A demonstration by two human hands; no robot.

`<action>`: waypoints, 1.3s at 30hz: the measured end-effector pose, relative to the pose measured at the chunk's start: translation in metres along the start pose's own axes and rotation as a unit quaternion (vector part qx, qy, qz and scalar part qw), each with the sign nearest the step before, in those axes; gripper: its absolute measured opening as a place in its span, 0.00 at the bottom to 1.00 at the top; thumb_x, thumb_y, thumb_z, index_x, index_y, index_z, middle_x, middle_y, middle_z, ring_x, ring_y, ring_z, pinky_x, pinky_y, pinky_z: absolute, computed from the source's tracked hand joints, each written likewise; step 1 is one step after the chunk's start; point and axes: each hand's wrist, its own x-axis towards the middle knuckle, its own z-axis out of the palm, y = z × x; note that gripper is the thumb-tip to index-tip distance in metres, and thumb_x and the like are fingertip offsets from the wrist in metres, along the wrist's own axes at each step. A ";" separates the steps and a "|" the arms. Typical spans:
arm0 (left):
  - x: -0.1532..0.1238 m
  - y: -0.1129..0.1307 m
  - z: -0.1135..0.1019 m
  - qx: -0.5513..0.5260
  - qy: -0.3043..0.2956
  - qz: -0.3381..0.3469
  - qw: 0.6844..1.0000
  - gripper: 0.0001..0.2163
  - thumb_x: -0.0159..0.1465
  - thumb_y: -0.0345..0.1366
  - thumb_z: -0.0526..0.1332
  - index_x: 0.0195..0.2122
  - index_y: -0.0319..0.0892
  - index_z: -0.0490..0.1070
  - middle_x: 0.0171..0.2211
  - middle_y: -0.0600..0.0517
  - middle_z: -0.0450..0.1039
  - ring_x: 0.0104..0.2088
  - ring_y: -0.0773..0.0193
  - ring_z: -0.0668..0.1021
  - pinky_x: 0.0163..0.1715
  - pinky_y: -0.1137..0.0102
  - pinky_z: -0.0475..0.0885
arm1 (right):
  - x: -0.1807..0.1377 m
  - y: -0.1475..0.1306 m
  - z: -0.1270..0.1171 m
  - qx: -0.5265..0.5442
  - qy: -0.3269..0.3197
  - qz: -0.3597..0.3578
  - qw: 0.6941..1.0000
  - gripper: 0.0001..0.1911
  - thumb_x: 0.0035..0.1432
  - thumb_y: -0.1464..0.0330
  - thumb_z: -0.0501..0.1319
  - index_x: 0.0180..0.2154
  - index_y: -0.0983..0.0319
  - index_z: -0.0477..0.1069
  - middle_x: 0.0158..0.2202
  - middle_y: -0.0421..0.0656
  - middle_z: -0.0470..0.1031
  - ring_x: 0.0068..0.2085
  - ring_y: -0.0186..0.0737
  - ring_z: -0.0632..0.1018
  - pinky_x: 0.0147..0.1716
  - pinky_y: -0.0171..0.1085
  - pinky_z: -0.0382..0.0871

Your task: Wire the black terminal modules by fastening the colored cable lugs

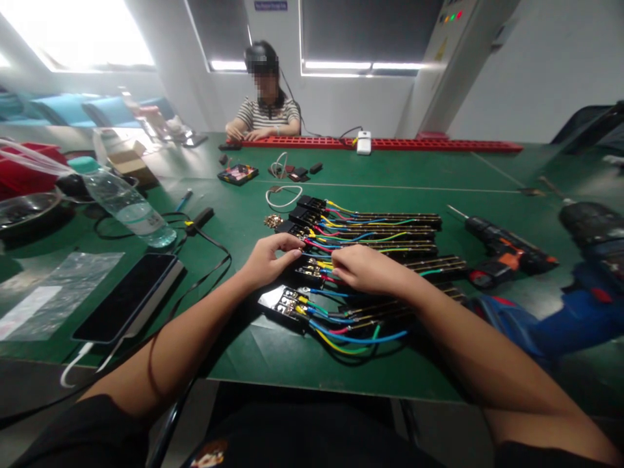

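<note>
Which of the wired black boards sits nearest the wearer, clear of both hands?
The nearest board, with the looping blue and yellow wires; left hand and right hand rest on boards behind it.

Green tabletop (439, 169) spans the room. White walls (536, 78); dark-blinded windows (365, 29) with bright strips beneath. Strong daylight from window (82, 32) at upper left.

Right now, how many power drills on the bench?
2. A black-and-orange drill lies right of the wired strips, beyond the right hand. A blue drill lies nearer, at the right edge, partly cut off. Others may sit outside the view.
</note>
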 end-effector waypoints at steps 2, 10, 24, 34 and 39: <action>0.002 0.004 0.000 0.018 -0.033 0.020 0.999 0.11 0.65 0.42 0.64 0.43 0.42 0.80 0.40 0.49 0.82 0.39 0.60 0.81 0.44 0.66 0.74 | 0.000 0.002 0.001 0.004 0.005 -0.004 1.000 0.07 0.67 0.68 0.58 0.37 0.62 0.73 0.35 0.46 0.78 0.34 0.39 0.74 0.34 0.35 0.59; 0.003 0.012 0.004 0.040 -0.053 0.058 0.996 0.10 0.66 0.41 0.65 0.43 0.42 0.79 0.38 0.50 0.82 0.38 0.62 0.80 0.42 0.67 0.74 | 0.001 0.003 0.000 -0.003 0.000 -0.012 1.000 0.08 0.67 0.67 0.58 0.37 0.63 0.73 0.35 0.46 0.78 0.33 0.38 0.73 0.33 0.35 0.57; 0.004 0.015 0.007 0.068 -0.056 0.094 0.992 0.07 0.66 0.39 0.66 0.41 0.42 0.74 0.36 0.52 0.78 0.37 0.64 0.78 0.41 0.68 0.73 | 0.002 0.004 0.003 0.012 0.015 -0.015 1.000 0.08 0.67 0.68 0.58 0.36 0.63 0.72 0.35 0.46 0.77 0.33 0.38 0.71 0.33 0.36 0.57; 0.007 0.019 0.007 0.122 -0.069 0.160 0.977 0.02 0.67 0.32 0.64 0.39 0.43 0.77 0.36 0.54 0.81 0.39 0.63 0.77 0.45 0.65 0.69 | 0.002 0.002 0.000 0.020 0.008 -0.007 1.000 0.07 0.67 0.69 0.59 0.37 0.64 0.72 0.36 0.47 0.77 0.34 0.39 0.72 0.34 0.35 0.58; 0.007 0.019 0.007 0.123 -0.067 0.166 0.976 0.01 0.67 0.32 0.65 0.38 0.43 0.77 0.36 0.54 0.81 0.38 0.63 0.77 0.45 0.65 0.69 | 0.001 0.002 0.000 0.015 0.007 -0.009 1.000 0.06 0.67 0.68 0.59 0.37 0.64 0.72 0.36 0.47 0.77 0.35 0.39 0.72 0.35 0.35 0.58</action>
